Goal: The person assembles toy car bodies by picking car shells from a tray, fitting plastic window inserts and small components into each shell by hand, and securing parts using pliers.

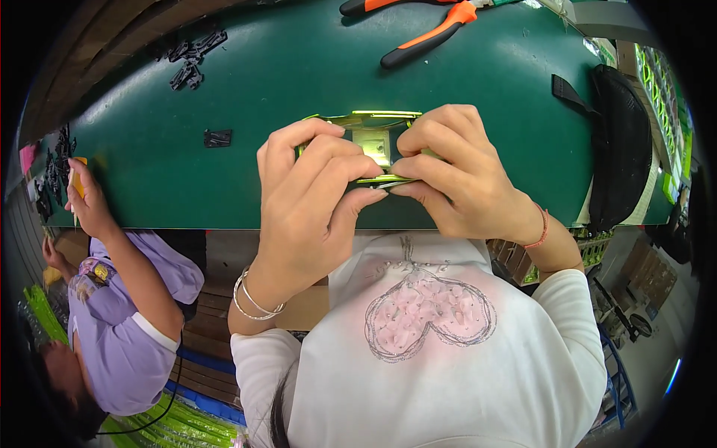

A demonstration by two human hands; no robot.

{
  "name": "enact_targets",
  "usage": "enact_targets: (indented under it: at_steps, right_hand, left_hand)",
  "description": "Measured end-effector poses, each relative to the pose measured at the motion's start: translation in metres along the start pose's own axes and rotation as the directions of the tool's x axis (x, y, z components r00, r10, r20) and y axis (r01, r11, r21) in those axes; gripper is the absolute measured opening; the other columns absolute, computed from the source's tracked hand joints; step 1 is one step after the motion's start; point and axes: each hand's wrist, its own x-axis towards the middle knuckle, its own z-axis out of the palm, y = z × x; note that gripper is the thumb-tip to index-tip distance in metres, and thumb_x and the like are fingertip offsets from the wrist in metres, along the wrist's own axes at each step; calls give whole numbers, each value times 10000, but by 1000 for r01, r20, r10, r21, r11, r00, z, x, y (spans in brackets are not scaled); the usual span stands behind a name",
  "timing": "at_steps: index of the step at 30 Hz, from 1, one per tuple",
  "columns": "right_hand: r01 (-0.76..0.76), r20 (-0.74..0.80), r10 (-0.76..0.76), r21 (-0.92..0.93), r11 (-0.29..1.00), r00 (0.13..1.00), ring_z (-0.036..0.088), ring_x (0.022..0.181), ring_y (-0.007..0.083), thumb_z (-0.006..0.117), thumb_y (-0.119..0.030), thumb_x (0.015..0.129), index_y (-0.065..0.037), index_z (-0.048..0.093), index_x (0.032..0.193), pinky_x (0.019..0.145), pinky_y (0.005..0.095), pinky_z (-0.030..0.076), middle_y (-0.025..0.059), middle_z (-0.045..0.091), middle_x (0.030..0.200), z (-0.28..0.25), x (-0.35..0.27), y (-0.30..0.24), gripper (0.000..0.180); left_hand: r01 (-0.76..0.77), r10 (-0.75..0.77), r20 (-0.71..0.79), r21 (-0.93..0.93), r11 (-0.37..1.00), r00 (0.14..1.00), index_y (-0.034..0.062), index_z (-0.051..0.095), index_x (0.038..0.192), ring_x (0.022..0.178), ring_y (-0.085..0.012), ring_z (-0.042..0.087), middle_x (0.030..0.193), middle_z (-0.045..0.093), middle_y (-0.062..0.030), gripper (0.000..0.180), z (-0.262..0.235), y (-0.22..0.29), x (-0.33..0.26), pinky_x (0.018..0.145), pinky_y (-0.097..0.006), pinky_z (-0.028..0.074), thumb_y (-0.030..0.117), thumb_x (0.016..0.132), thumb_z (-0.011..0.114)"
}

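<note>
Above the near edge of the green table, both hands grip a shiny yellow-green metal housing (371, 145) with an open, box-like middle. My left hand (310, 179) holds its left end, with fingers curled over the top and the thumb at the near rim. My right hand (455, 160) pinches the right end, thumb and fingers meeting at the near edge. A thin strip along that near edge sits between the fingertips. Much of both ends is hidden behind my fingers.
The green table (299, 67) carries a small black plastic part (217, 138), several more black parts (190, 58) at the far left, orange-and-black pliers (433, 33) and a black pouch (624, 142) at right. A co-worker in purple (123, 321) sits at left.
</note>
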Motion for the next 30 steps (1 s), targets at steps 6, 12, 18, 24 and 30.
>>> enact_targets:
  at_steps: [6,12,18,24,30]
  right_hand:
    - [-37,13,37,-8,999,999,566,922,234,804,-39,687,-75,647,814,871,493,345,9,591,956,-3,2,1,205]
    - [39,1,-39,-52,998,999,580,889,234,782,-28,654,-49,666,802,868,500,332,-6,618,915,-3,2,8,190]
    - [-112,67,113,-14,994,991,547,1114,267,815,-118,744,-105,671,930,933,516,347,-4,626,1034,-15,-4,14,235]
    - [-43,78,41,34,998,996,548,1096,262,791,-38,699,-91,640,874,933,513,371,-10,624,1029,-9,-12,15,238]
    - [21,58,-24,60,998,998,555,1072,259,770,-15,680,-77,602,824,923,508,380,-5,612,992,-2,-13,20,229]
  left_hand:
    - [-27,29,-21,68,997,999,58,686,929,1077,-301,613,951,697,-53,168,13,5,0,993,-451,411,22,781,759]
    - [-97,111,-110,122,988,988,44,685,917,1001,-244,656,925,678,-57,184,29,7,6,1025,-520,364,-21,749,724]
    - [14,-8,38,-160,987,999,71,719,1110,999,-229,655,956,726,-33,297,6,5,14,1009,-435,380,-21,828,710]
    - [150,-105,159,-307,940,982,79,661,1278,1079,-225,628,987,753,-22,459,0,9,3,1003,-393,380,-59,839,656]
    - [126,-75,212,-239,963,974,34,676,1213,1094,-247,632,988,782,-54,319,-3,7,0,1043,-368,404,5,896,681]
